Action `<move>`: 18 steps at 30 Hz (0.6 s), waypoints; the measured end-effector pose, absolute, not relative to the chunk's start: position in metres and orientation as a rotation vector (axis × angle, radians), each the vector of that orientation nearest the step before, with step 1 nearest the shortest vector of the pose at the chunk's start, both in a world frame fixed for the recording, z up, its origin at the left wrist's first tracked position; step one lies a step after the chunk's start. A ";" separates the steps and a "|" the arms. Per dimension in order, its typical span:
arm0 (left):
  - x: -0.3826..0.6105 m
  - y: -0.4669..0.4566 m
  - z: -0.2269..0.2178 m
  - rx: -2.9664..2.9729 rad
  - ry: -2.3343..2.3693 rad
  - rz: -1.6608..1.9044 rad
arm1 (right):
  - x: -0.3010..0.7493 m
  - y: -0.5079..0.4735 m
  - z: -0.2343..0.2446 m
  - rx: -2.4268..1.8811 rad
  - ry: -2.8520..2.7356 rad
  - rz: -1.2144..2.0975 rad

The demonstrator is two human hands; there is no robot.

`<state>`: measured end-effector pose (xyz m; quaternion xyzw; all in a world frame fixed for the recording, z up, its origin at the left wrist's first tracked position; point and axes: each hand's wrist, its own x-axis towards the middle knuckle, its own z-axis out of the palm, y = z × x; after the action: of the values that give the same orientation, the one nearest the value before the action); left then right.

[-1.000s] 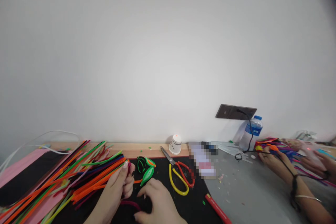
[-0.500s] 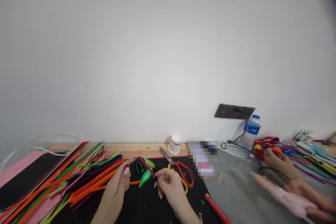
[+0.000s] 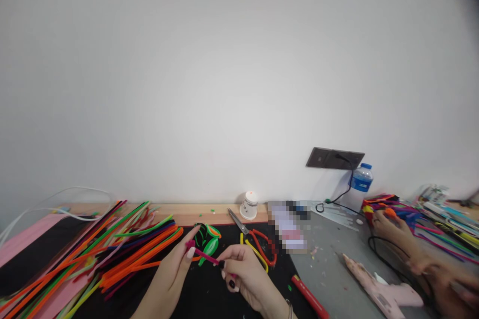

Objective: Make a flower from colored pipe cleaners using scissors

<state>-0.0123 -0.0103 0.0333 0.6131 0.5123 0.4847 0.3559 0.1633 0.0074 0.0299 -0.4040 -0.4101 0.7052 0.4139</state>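
A magenta pipe cleaner (image 3: 204, 254) stretches between my two hands above the black mat (image 3: 209, 299). My left hand (image 3: 174, 266) pinches its curled end between thumb and fingers. The other end sits in the closed fingers of my right hand (image 3: 239, 269). Just behind them, green looped pipe-cleaner pieces (image 3: 210, 248) with an orange bit lie on the mat. Scissors with orange handles (image 3: 265, 246) rest beyond my right hand, beside a bent yellow pipe cleaner (image 3: 258, 253).
Many coloured pipe cleaners (image 3: 138, 254) are heaped at left. A white paper cup (image 3: 249, 206) stands near the wall. To the right are a red stick-like tool (image 3: 309, 296), a pink glue gun (image 3: 377, 286), a water bottle (image 3: 361, 179) and a co-worker's hand (image 3: 396, 237).
The magenta pipe cleaner, earlier tilted up from my right hand alone, now spans both hands. The co-worker's glue gun has been set down on the grey surface.
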 end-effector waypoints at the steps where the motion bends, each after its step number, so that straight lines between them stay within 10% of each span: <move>1: -0.010 -0.013 0.036 1.567 1.313 1.257 | 0.164 0.007 0.031 -1.005 -1.036 1.788; 18: 0.003 -0.018 0.033 1.652 1.364 1.189 | 0.158 0.003 0.023 -1.021 -1.372 1.707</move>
<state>0.0032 -0.0179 0.0328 0.6345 0.5237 0.4564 0.3390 0.1584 0.0032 0.0227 -0.3951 -0.5310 0.6606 0.3545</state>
